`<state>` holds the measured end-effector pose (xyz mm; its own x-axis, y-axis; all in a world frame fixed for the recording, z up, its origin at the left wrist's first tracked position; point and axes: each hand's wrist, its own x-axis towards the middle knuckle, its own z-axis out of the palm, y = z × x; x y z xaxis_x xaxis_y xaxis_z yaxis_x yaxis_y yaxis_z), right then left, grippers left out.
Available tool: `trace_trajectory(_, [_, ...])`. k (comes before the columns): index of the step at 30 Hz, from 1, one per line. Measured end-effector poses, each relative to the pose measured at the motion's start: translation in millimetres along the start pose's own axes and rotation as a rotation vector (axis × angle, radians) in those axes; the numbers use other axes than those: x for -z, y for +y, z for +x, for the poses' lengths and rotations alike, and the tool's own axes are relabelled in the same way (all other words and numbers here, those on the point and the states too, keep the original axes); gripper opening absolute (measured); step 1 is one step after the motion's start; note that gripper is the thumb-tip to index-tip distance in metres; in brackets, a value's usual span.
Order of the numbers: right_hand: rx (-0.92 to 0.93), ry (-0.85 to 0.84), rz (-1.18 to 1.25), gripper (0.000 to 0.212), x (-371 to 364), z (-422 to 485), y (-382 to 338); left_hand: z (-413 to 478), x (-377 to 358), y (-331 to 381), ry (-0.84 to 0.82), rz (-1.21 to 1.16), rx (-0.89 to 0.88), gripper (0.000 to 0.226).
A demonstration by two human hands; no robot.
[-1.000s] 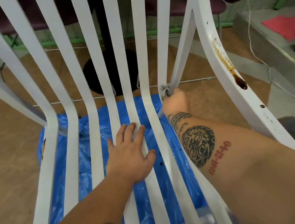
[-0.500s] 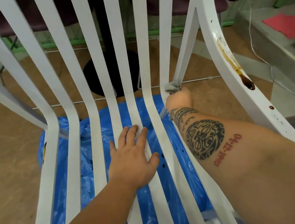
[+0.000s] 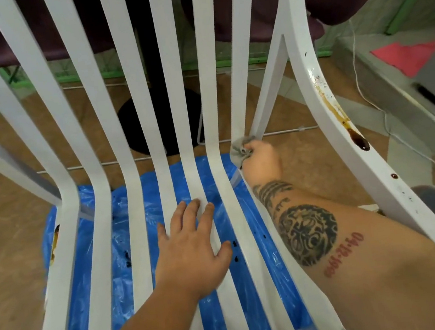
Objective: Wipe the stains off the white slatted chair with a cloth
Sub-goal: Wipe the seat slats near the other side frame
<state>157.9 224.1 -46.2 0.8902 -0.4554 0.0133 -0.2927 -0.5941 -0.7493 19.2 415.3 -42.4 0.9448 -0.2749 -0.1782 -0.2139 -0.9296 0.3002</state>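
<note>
The white slatted chair (image 3: 99, 195) fills the view, its slats running from the backrest down into the seat. My left hand (image 3: 194, 252) lies flat on the middle seat slats, fingers straight. My right hand (image 3: 261, 160) grips a bunched grey cloth (image 3: 240, 148) and presses it where the rightmost slats bend, beside the diagonal brace. A brown stain with a dark drip (image 3: 355, 137) runs down the right frame rail, with small dark specks below it. A yellowish-brown stain (image 3: 55, 242) marks the left seat rail.
A blue plastic sheet (image 3: 104, 233) with dark droplets lies on the tan floor under the chair. A black round table base (image 3: 162, 122) stands behind the backrest. Purple seats sit at the top. A grey step with a red patch (image 3: 408, 56) and a white cable are at right.
My right hand with the cloth has slid a little up along the slat bend toward the backrest. My left hand stays flat on the seat slats.
</note>
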Motion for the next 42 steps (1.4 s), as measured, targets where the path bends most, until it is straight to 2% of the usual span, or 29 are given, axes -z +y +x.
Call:
trace_trajectory(2, [-0.007, -0.035, 0.028, 0.022, 7.1, 5.2, -1.1, 0.8, 0.8, -0.6, -0.001, 0.000, 0.000, 0.080])
trace_trajectory(6, [0.126, 0.099, -0.029, 0.037, 20.6, 13.7, -44.6, 0.1, -1.1, -0.3, 0.003, 0.004, 0.000, 0.080])
trace_trajectory(9, [0.091, 0.125, -0.029, 0.034, 8.2, 8.5, -43.4, 0.5, -1.8, -1.1, -0.004, 0.002, -0.001, 0.080])
trace_trajectory(12, [0.104, 0.005, -0.160, 0.031, -5.1, -1.3, -20.2, 0.0, -0.2, 0.8, -0.010, 0.011, -0.001, 0.080])
trace_trajectory(18, [0.116, -0.092, -0.393, 0.032, -9.7, -11.6, -13.7, 0.6, 0.0, 0.9, -0.008, 0.003, 0.011, 0.080])
trace_trajectory(23, [0.090, -0.175, -0.450, 0.030, 22.1, -54.4, 3.1, 0.1, 1.0, 0.5, -0.010, -0.022, 0.009, 0.080])
trace_trajectory(26, [0.095, -0.107, -0.460, 0.027, 41.0, -95.4, 12.7, -0.2, 0.9, 0.6, -0.006, -0.018, 0.004, 0.080])
trace_trajectory(32, [0.079, -0.108, -0.491, 0.023, 61.8, -134.8, 21.0, -1.2, 2.1, 1.7, 0.001, -0.020, 0.013, 0.080])
trace_trajectory(37, [0.094, -0.245, -0.545, 0.024, 63.4, -104.2, 4.0, -1.4, 1.5, 1.6, 0.000, -0.015, 0.018, 0.079])
trace_trajectory(42, [0.123, -0.286, -0.517, 0.018, 91.9, -155.1, 23.8, 3.3, 4.9, 4.8, -0.078, 0.090, 0.037, 0.077])
